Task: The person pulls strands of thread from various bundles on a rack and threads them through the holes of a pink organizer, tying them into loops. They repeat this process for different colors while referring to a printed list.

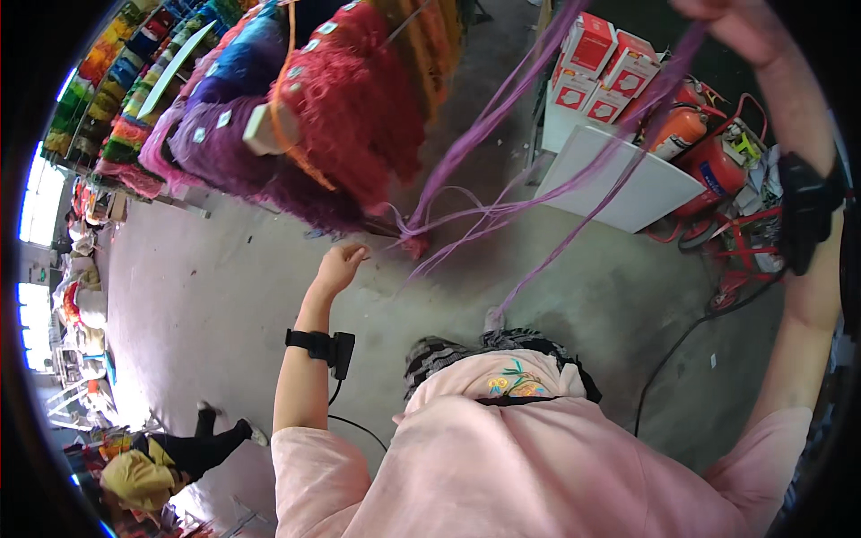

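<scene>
My right hand (743, 34), raised at the upper right, is closed on long strands of purple yarn (619, 148). The strands hang down from it and sweep left across the middle of the view in loose, separate lengths. My left hand (338, 271) is lower, left of the yarn's loose ends, with thumb and fingers pressed together. Whatever it pinches, if anything, is too small to make out. Just beyond it hang thick skeins of red yarn (354, 108) and purple yarn (211, 143) on a rack, with small white tags on them.
Red-and-white boxes (592, 45) are stacked at the right on a white surface, near a leaning white panel (619, 179). Red fire extinguishers (713, 170) stand beside it. More coloured skeins (126, 117) fill racks at far left. A person in a yellow top (139, 475) is at lower left.
</scene>
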A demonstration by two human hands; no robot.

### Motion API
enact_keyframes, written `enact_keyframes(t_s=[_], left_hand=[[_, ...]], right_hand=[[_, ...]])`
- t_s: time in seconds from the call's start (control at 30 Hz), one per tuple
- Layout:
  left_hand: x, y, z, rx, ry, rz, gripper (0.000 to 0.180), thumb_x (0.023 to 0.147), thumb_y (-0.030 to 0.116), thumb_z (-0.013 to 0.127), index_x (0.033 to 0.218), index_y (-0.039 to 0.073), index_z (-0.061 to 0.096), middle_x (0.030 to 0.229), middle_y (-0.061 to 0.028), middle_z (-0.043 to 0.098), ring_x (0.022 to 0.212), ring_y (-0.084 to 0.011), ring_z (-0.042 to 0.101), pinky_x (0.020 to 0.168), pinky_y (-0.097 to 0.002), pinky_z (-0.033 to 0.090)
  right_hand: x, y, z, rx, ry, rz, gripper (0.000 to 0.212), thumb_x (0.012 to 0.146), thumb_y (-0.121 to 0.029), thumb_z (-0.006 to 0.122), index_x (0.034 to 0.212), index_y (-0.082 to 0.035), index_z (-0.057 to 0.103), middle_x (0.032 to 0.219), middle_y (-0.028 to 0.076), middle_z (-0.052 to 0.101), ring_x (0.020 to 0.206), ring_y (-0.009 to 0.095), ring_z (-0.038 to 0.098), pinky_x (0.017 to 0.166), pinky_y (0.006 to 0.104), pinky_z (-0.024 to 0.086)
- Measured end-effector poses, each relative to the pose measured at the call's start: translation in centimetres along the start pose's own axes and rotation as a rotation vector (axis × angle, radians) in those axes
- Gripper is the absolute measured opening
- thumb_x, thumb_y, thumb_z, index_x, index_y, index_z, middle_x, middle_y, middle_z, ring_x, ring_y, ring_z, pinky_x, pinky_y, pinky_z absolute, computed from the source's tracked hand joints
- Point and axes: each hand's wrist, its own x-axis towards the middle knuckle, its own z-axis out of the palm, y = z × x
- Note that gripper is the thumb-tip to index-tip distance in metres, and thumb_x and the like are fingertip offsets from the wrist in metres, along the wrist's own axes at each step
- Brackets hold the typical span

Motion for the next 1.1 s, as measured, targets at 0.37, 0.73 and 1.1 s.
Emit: enact_keyframes(t_s=[0.37,0.73,1.1], left_hand=[[9.5,27.5,0.6,-0.795,-0.067,0.431,0.034,0.077,0.003,0.053,0.109,-0.002,0.043,0.100,-0.0045,0.049,0.092,-0.0091,0.045,0.076,-0.0233,0.039],[27.3,29.7,-1.7,-0.909,-0.287,0.363,0.018,0.082,0.015,0.050,0.077,0.000,0.059,0.060,0.0057,0.046,0.061,-0.0031,0.042,0.057,-0.0175,0.034],[34.2,28.9,-3.8,-1.182,-0.191,0.672,0.033,0.086,0.030,0.037,0.064,0.007,0.044,0.071,-0.0066,0.053,0.062,-0.0106,0.047,0.059,-0.0225,0.036]], right_hand=[[9.0,13.8,4.3,-0.306,-0.765,0.072,0.013,0.063,-0.009,0.049,0.064,0.002,0.056,0.045,0.006,0.041,0.043,0.014,0.040,0.038,0.0314,0.030],[24.0,17.2,-2.2,-0.104,-0.720,0.351,0.015,0.071,-0.014,0.053,0.060,-0.003,0.053,0.050,-0.003,0.046,0.044,0.004,0.036,0.041,0.0190,0.024],[35.9,12.1,0.9,0.028,-0.874,-0.119,0.011,0.072,-0.010,0.052,0.068,0.000,0.053,0.088,0.006,0.047,0.060,0.004,0.040,0.055,0.0163,0.031]])
